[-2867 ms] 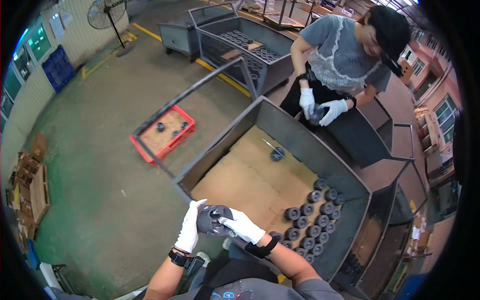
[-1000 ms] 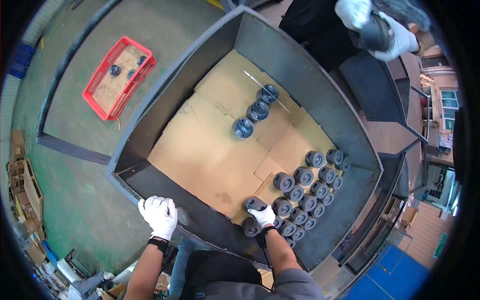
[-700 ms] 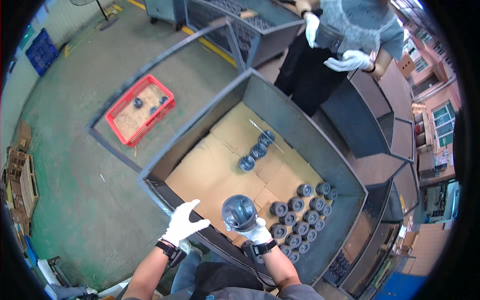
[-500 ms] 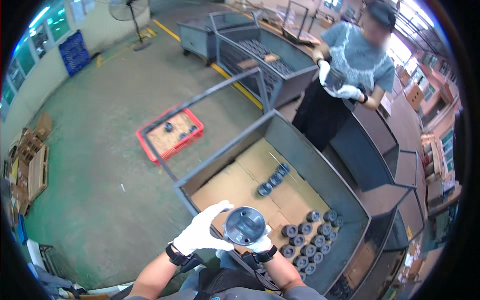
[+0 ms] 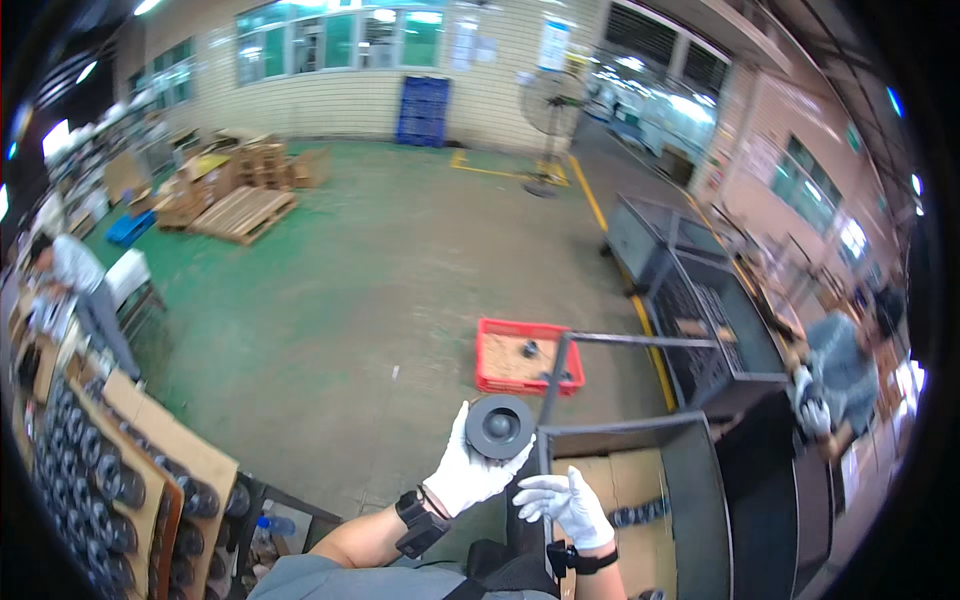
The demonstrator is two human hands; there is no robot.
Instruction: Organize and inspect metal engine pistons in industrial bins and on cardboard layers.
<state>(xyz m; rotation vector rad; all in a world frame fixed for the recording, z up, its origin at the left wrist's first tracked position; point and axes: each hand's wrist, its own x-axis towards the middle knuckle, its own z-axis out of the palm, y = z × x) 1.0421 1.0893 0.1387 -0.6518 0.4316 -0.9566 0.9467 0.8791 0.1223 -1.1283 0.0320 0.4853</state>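
My left hand (image 5: pixel 462 474), in a white glove, grips a dark grey piston (image 5: pixel 500 424) from below and the left. Its flat ring-shaped face and round central hollow are turned up towards me. My right hand (image 5: pixel 575 508), also gloved, is off the piston with its fingers spread and holds nothing. It hovers over the near left part of a grey metal bin (image 5: pixel 692 470). Inside the bin, a short row of dark pistons (image 5: pixel 640 512) lies on cardboard (image 5: pixel 628 475).
A red crate (image 5: pixel 482 358) holding a few dark parts stands on the floor ahead. Sheets of cardboard separate stacked dark parts (image 5: pixel 75 480) at the lower left. A co-worker (image 5: pixel 840 370) stands at the right, another person (image 5: pixel 85 290) at the far left. Wooden pallets (image 5: pixel 240 212) lie farther back.
My view has swung left. The right hand has let go of the piston and opened. The left hand now holds it alone, turned so a different face shows.
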